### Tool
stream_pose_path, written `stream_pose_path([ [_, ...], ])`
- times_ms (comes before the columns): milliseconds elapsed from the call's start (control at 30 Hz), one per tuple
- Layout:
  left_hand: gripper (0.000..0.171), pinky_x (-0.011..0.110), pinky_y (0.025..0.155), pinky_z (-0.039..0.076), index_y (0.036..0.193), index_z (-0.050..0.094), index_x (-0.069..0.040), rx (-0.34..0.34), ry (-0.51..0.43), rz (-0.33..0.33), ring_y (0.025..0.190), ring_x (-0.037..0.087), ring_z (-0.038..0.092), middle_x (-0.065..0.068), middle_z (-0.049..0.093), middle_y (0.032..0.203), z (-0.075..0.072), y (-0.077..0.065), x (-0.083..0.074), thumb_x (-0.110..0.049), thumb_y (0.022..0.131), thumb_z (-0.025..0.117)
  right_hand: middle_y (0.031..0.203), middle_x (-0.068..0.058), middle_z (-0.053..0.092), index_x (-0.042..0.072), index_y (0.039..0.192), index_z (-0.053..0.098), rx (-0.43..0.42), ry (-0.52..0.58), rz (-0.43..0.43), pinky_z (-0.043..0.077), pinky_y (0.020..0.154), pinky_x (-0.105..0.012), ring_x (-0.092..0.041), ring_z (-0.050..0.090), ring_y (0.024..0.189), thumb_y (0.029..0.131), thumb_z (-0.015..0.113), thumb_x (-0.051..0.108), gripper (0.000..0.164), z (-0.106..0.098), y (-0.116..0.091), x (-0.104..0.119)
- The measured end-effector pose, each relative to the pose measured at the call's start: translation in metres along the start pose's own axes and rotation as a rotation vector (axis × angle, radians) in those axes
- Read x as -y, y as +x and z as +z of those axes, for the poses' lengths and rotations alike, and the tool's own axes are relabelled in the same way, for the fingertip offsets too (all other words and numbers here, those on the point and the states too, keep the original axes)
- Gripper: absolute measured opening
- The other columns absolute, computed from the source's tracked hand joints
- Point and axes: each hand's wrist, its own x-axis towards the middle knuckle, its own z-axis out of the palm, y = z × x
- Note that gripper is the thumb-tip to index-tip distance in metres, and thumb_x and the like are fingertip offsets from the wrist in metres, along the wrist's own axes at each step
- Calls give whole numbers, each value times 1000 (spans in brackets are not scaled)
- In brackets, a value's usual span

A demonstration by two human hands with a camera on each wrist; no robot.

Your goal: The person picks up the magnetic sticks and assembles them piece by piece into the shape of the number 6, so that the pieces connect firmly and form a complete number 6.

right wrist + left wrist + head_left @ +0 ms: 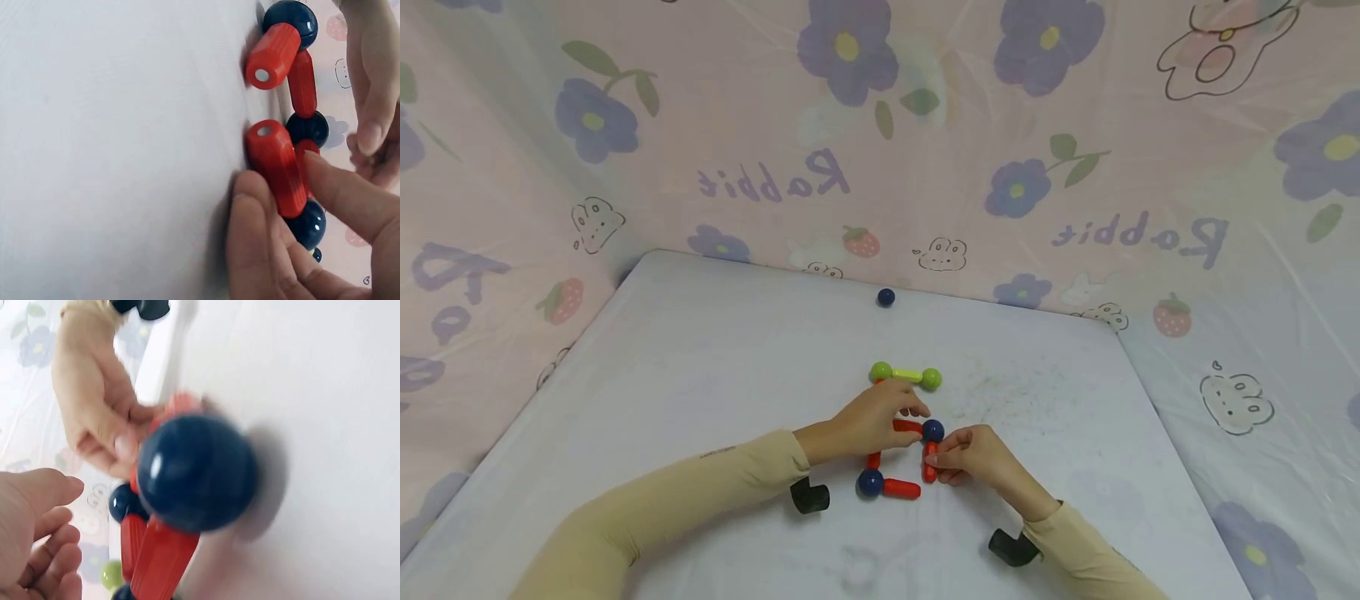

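My right hand (977, 454) pinches a red magnetic rod (278, 169) between thumb and fingers. One end of that rod meets a blue ball (933, 430); a pale tip shows at its free end. Another red rod (907, 426) runs from this ball toward the left, partly under my left hand (872, 412). That hand hovers over the shape with loosely bent fingers, apart from the pieces in the left wrist view. Nearer the front, a second blue ball (870, 483) carries a red rod (902, 489) pointing right. A third blue ball (308, 129) joins rods in the middle.
Beyond the hands, a yellow-green rod (907, 375) links two green balls (931, 378). A loose blue ball (886, 297) lies near the back edge of the white table (737, 333). Patterned curtains (925, 150) enclose the table at the back and sides.
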Motion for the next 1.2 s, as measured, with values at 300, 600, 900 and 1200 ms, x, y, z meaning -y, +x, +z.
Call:
stream_pose_path([
  [300, 25, 14, 68, 45, 106, 76, -15, 19, -44, -41, 85, 14, 59, 1, 64, 93, 7, -31, -13, -26, 83, 80, 77, -4, 74, 3, 94, 76, 86, -147, -50, 61, 66, -32, -12, 68, 67, 82, 80, 26, 26, -25, 4, 8],
  [600, 30, 10, 68, 44, 101, 77, -22, 31, 34, -64, 90, 2, 45, -6, 57, 92, 17, -47, -11, -38, 77, 84, 81, -7, 75, 1, 94, 75, 77, -284, -97, 61, 68, -32, -14, 69, 68, 84, 78, 17, 19, -61, 19, 40],
  [900, 26, 10, 66, 42, 97, 77, -26, 29, 98, -63, 90, 2, 42, -9, 51, 90, 26, -54, -5, -37, 75, 86, 95, -14, 76, -2, 110, 71, 48, -295, -248, 60, 81, -39, -20, 72, 82, 87, 75, 17, 31, -80, 56, 72],
  [1200, 19, 11, 68, 42, 91, 76, -25, -19, 98, -39, 90, 3, 43, -10, 50, 90, 35, -59, 0, -29, 76, 86, 109, -12, 75, 9, 116, 72, -101, -256, -338, 57, 93, -43, -25, 71, 99, 87, 76, 25, 33, -79, 111, 102],
])
